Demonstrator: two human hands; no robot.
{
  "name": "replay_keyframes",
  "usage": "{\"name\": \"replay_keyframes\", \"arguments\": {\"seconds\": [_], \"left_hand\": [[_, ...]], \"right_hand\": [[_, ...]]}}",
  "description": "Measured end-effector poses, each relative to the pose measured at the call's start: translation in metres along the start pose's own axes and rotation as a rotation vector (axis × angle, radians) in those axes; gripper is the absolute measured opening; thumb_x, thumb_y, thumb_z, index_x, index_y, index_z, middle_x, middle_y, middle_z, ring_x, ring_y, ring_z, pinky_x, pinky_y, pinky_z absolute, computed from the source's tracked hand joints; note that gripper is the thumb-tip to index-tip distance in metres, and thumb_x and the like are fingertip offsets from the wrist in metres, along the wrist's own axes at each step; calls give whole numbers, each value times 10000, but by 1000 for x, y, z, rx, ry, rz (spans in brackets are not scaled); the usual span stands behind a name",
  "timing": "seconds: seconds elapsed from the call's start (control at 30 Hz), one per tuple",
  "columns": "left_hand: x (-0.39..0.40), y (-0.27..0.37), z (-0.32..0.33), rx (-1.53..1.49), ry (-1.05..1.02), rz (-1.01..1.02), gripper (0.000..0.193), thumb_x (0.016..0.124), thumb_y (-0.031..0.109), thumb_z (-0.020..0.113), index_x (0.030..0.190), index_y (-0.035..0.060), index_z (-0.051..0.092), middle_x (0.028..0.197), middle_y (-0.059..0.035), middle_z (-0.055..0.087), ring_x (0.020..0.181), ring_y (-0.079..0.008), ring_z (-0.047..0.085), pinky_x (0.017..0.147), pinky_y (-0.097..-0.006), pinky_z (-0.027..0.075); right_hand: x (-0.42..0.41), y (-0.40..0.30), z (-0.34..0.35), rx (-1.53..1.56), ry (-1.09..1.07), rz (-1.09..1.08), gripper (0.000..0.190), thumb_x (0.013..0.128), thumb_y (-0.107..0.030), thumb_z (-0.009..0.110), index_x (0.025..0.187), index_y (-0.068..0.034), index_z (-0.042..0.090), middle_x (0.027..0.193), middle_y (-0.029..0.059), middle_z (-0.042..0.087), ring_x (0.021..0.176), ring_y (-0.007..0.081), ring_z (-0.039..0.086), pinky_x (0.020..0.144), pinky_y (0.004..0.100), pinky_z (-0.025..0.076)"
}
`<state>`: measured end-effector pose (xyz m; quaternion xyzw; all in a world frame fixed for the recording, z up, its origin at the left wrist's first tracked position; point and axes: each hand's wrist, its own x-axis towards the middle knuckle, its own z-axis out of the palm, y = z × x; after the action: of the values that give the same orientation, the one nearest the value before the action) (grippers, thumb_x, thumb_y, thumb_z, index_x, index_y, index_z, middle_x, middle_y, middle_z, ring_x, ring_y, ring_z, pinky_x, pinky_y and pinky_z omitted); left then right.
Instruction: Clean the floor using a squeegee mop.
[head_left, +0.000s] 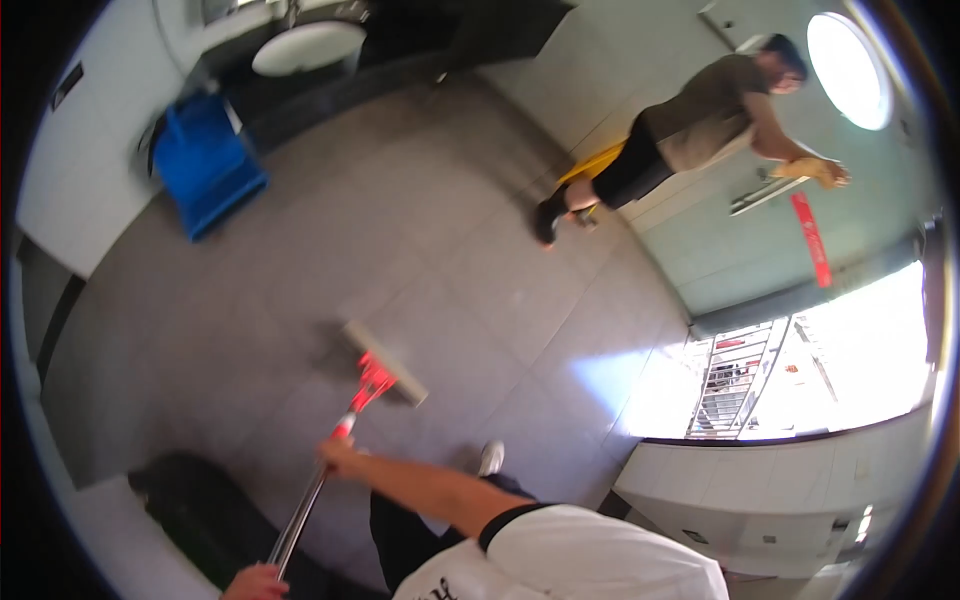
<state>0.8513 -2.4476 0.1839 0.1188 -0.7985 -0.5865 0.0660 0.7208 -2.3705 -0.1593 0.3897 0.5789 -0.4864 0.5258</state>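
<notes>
A sponge mop with a red plastic bracket and a pale sponge head (386, 364) extends out in front of me over the grey tiled floor. Whether the sponge touches the tiles cannot be told. My right hand (342, 456) grips the mop low on its pole, just behind the red and white collar. Farther up the metal pole (300, 517), at the bottom left of the view, my left hand (255, 583) is closed around it. Part of that hand is cut off by the picture's edge. My shoe (492, 457) shows on the floor to the right.
A blue floor blower (206, 165) stands by the left wall, near a white washbasin (309, 49) in a dark counter. At the upper right a person (705, 112) holds a cloth (806, 171) on a metal bar, beside a yellow object (592, 163). Sunlight enters through a doorway (847, 360).
</notes>
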Motion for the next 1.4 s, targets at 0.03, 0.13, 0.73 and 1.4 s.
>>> {"name": "replay_keyframes", "arguments": {"seconds": [0.03, 0.13, 0.73, 1.4], "left_hand": [[2, 3, -9, -8, -15, 73, 116, 687, -12, 581, 729, 18, 478, 767, -154, 569, 814, -311, 562, 799, -415, 426], [7, 23, -8, 3, -47, 260, 135, 663, -21, 598, 730, 13, 486, 734, -139, 574, 776, -309, 571, 781, -412, 433], [-32, 32, 69, -362, -118, 188, 122, 683, 17, 606, 794, 4, 560, 782, -115, 590, 816, -232, 579, 833, -369, 416], [107, -112, -7, -280, -792, 21, 196, 598, -38, 685, 713, 30, 541, 838, -96, 589, 933, -279, 541, 838, -387, 416]], "right_hand": [[-14, -6, 7, -76, -76, -11, 316, 681, -147, 590, 923, -42, 415, 794, 69, 497, 668, 181, 549, 534, 333, 507], [-19, -2, 14, -57, -187, -58, 245, 674, -136, 591, 859, -51, 454, 718, 54, 506, 621, 165, 547, 521, 328, 500], [-93, 41, -166, 643, 92, -182, 189, 720, -2, 563, 846, -45, 429, 730, 66, 465, 603, 188, 524, 540, 337, 507], [43, 45, -94, 743, 561, 56, 107, 712, -72, 554, 749, -49, 456, 601, 44, 465, 503, 170, 490, 390, 315, 404]]}}
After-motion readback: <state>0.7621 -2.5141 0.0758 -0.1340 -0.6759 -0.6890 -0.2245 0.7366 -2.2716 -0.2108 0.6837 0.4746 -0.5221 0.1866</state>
